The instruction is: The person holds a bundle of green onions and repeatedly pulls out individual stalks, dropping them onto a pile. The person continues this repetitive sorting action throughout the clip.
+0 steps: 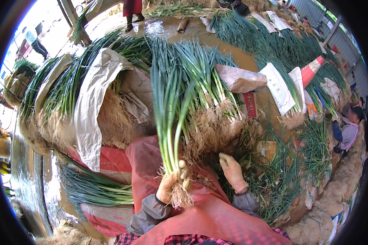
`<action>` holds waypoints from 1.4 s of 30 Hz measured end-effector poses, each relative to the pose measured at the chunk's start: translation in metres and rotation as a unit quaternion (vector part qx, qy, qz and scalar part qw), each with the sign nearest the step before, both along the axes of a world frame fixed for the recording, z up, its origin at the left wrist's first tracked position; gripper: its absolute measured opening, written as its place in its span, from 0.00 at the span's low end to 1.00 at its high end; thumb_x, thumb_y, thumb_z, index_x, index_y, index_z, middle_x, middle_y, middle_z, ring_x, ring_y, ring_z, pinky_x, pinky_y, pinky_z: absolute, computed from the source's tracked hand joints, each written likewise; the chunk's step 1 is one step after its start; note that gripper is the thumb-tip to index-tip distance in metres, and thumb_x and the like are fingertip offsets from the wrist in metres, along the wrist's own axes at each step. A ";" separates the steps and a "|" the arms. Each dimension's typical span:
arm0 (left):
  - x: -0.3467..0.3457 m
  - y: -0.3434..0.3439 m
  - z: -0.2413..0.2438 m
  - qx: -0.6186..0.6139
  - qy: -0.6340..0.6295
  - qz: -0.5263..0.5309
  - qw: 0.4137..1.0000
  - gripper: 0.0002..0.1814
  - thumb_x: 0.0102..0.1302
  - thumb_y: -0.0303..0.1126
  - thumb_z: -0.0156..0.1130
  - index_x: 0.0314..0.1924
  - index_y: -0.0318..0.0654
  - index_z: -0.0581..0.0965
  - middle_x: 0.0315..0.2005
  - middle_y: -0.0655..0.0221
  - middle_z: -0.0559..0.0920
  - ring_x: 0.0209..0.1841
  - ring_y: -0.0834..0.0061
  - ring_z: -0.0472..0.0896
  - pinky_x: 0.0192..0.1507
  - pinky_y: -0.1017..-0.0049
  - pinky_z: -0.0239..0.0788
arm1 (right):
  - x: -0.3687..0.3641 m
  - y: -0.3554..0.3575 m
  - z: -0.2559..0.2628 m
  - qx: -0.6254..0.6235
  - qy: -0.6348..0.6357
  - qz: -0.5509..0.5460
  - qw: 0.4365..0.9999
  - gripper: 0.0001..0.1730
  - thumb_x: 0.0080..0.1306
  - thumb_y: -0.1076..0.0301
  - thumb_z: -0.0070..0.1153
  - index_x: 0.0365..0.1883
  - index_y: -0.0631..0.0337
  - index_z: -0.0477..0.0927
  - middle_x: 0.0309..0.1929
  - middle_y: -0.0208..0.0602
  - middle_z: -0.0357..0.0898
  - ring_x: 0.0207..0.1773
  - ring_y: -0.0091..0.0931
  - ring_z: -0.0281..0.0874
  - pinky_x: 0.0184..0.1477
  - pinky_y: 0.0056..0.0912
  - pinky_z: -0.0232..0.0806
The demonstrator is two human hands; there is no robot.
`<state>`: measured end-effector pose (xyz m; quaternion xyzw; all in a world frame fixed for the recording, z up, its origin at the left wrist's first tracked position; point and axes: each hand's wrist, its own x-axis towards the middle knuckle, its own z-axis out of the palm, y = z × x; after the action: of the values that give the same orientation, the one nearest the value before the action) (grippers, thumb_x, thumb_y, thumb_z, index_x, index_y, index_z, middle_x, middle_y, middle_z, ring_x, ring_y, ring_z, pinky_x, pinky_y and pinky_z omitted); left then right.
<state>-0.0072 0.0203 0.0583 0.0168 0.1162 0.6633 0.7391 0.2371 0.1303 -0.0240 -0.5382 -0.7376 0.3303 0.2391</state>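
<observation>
My left hand (pixel 168 186), in a pale glove, is closed around the lower stems of a bunch of green onions (pixel 168 144). Their roots hang below the fist and the long leaves point away from me. My gloved right hand (pixel 233 173) is extended beside my red apron (pixel 214 211), above loose leaf scraps, and I see nothing in it. Just ahead lies a pile of green onions (pixel 208 88), its tangled roots (pixel 205 128) facing me.
More green onion bundles (pixel 70 88) lie to the left, partly under a woven sack (pixel 98 92). Leaf scraps (pixel 282 177) cover the ground at right. Farther off are an orange-and-white traffic cone (pixel 311 72), long onion rows (pixel 263 39) and a seated person (pixel 349 131).
</observation>
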 end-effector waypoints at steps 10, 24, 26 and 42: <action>0.002 0.006 -0.050 -0.098 0.021 -0.041 0.994 0.21 0.70 0.35 0.67 0.60 0.40 0.73 0.34 0.74 0.71 0.36 0.76 0.70 0.39 0.73 0.68 | -0.070 0.191 -0.025 0.257 -0.154 -0.118 0.947 0.10 0.74 0.68 0.57 0.51 0.50 0.84 0.40 0.33 0.86 0.38 0.32 0.83 0.39 0.43 0.73; 0.030 0.013 -0.050 -0.152 0.166 -0.040 0.973 0.17 0.69 0.30 0.67 0.55 0.36 0.76 0.42 0.64 0.85 0.39 0.73 0.85 0.39 0.73 0.82 | -0.050 0.017 0.063 -0.332 0.285 0.064 0.897 0.37 0.80 0.38 0.40 0.71 0.61 0.72 0.62 0.31 0.80 0.43 0.17 0.70 0.49 0.23 0.63; 0.034 0.011 -0.036 -0.114 0.155 -0.078 0.978 0.23 0.69 0.30 0.66 0.62 0.34 0.73 0.49 0.61 0.84 0.46 0.68 0.86 0.42 0.70 0.84 | -0.066 0.025 0.046 -0.473 0.432 0.123 0.758 0.35 0.79 0.40 0.42 0.68 0.62 0.74 0.57 0.32 0.82 0.39 0.14 0.71 0.40 0.18 0.67; 0.010 0.001 -0.040 -0.204 0.106 -0.103 0.968 0.14 0.72 0.33 0.66 0.52 0.39 0.75 0.36 0.68 0.85 0.29 0.79 0.82 0.24 0.79 0.77 | -0.031 -0.020 0.033 -0.284 0.250 -0.037 0.925 0.23 0.81 0.50 0.46 0.45 0.61 0.83 0.38 0.27 0.85 0.30 0.14 0.71 0.34 0.17 0.66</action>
<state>0.0030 0.0216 0.0185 -0.0522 0.3242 0.5401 0.7749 0.2063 0.1099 0.0086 -0.5106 -0.5085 0.6406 0.2652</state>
